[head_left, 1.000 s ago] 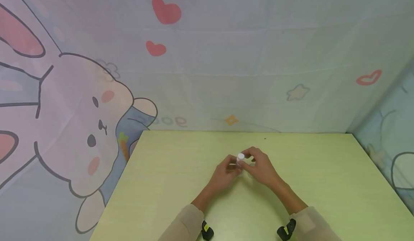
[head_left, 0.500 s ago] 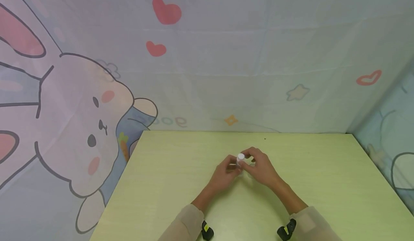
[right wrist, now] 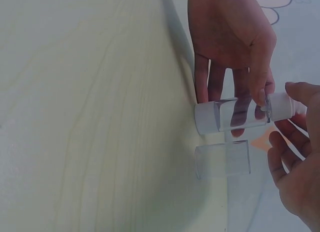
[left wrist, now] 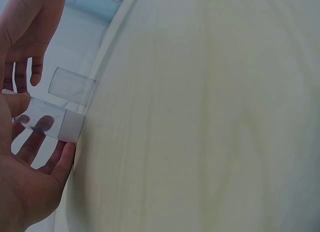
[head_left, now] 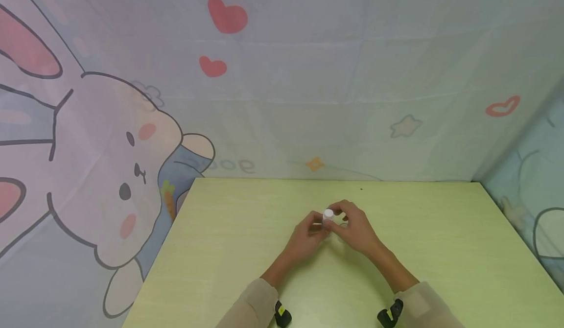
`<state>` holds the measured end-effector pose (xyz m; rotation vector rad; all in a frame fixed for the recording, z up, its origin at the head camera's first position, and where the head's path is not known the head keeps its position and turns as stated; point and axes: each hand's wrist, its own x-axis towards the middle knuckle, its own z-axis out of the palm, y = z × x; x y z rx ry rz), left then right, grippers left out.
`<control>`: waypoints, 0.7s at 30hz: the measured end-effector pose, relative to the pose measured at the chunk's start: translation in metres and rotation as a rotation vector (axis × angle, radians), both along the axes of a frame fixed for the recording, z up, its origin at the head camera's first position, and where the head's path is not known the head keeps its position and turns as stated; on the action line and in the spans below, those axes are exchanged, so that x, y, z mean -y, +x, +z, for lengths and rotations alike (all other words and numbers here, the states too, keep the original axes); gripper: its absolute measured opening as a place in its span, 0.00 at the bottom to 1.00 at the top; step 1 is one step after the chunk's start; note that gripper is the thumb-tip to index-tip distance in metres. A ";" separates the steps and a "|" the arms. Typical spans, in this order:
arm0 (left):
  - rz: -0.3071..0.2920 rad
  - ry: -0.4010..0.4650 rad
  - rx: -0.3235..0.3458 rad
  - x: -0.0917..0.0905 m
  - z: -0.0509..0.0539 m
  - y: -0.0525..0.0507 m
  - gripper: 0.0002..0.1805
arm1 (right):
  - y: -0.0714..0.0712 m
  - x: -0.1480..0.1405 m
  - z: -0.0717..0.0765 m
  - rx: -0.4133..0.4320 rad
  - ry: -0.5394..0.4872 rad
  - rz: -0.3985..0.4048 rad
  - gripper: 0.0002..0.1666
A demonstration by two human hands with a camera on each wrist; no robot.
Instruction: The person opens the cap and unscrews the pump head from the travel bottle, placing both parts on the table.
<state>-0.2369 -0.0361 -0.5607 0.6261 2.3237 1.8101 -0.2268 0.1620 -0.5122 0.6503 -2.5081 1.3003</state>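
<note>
The bottle [right wrist: 230, 114], clear-bodied and upright, was in the person's left hand [head_left: 304, 237], whose thumb and fingers curved round its see-through body. The right hand [head_left: 358, 230] pinched the white top [right wrist: 281, 106], its thumb lying against the side. At the lower end was a white base [right wrist: 205, 118], close over the bench; whether it touched the surface, I could not tell. Just beside the bottle, toward the right hand, a clear cap [right wrist: 222, 160] stood on the bench [head_left: 220, 249], apart from the bottle. Pale sleeves [head_left: 253, 303] covered both forearms, and a black device [head_left: 282, 314] with a yellow mark sat by each cuff. Near the far edge of the bench lay a dark speck [head_left: 361, 189]. Beyond it hung a pale backdrop [head_left: 308, 98], printed with a large rabbit [head_left: 101, 171] on its side, red hearts and a star.
</note>
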 end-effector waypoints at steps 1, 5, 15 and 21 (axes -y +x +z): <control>-0.002 0.001 -0.001 0.000 0.000 0.000 0.11 | 0.000 0.000 0.000 -0.001 0.001 -0.002 0.17; -0.007 0.005 -0.012 0.000 -0.001 0.000 0.11 | 0.000 0.001 0.000 0.002 -0.006 -0.006 0.17; 0.000 0.000 -0.013 0.000 -0.002 0.000 0.12 | 0.001 0.002 -0.001 0.013 -0.014 -0.018 0.17; 0.006 0.021 -0.035 -0.001 0.000 0.000 0.11 | 0.002 0.001 -0.001 0.022 -0.007 -0.023 0.18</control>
